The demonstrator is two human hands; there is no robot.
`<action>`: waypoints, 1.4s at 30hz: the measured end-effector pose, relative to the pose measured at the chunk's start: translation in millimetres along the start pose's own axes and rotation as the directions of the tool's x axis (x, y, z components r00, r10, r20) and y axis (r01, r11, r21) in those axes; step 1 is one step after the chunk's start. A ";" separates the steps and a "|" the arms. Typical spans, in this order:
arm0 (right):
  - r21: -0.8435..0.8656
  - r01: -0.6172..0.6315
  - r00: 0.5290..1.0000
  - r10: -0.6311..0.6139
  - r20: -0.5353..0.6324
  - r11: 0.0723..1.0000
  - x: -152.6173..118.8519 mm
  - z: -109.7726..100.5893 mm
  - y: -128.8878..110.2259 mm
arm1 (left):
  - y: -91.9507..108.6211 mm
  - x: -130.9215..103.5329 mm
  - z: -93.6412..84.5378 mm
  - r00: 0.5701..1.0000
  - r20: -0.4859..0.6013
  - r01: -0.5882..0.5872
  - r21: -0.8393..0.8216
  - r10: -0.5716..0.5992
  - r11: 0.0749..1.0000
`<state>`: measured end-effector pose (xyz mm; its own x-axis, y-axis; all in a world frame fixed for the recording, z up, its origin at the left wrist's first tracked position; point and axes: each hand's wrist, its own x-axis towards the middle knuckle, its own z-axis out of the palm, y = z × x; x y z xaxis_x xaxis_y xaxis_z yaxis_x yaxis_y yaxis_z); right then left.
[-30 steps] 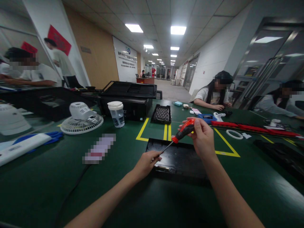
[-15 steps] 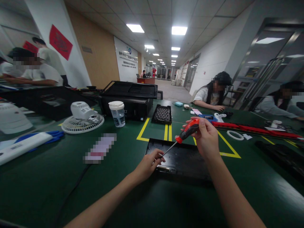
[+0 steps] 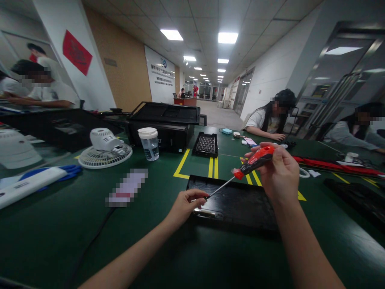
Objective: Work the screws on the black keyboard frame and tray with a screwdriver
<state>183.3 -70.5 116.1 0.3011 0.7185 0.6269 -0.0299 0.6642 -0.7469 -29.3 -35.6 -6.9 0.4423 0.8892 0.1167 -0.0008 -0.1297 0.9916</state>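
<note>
The main risk I see is at the tip of the screwdriver (image 3: pixel 251 163). The shaft comes down at a low slant to the near-left edge of the black panel (image 3: pixel 234 200), and the left hand (image 3: pixel 184 206) pinches right around that tip. With such a slant the tip can jump out of the screw and scratch the panel or poke the fingers. I cannot see the screw itself; it is hidden under the fingers, so it may also drop and roll on the table (image 3: pixel 60 224).

The right hand (image 3: pixel 278 172) has a clenched grip around the orange handle, fingers wrapped over it, held above the far-right part of the panel. The left grip is nearly closed, thumb and forefinger together on the shaft end, touching the panel edge just beside a small metal piece (image 3: pixel 209 213). The panel lies flat on the table between both grips, under the screwdriver.
</note>
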 end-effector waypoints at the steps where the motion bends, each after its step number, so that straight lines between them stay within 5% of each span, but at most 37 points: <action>1: -0.008 0.013 1.000 -0.013 0.004 1.000 -0.9 1.1 -2.4 | 0.1 -0.6 0.3 1.000 0.005 0.007 -0.032 -0.007 0.999; 29: 0.084 0.184 0.980 -0.189 0.055 0.979 -8.5 10.4 -17.8 | -5.4 -3.4 4.6 0.999 0.046 0.010 -0.392 0.009 0.920; 42: 0.126 0.221 0.970 -0.232 0.077 0.967 -11.2 13.6 -19.0 | -10.9 -4.1 7.1 0.979 0.183 0.194 -0.727 -0.086 0.659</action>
<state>167.5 -88.3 126.3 0.2253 0.5585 0.7983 -0.0826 0.8274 -0.5555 -24.7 -41.0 -18.6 0.5973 0.8018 0.0184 -0.5669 0.4058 0.7169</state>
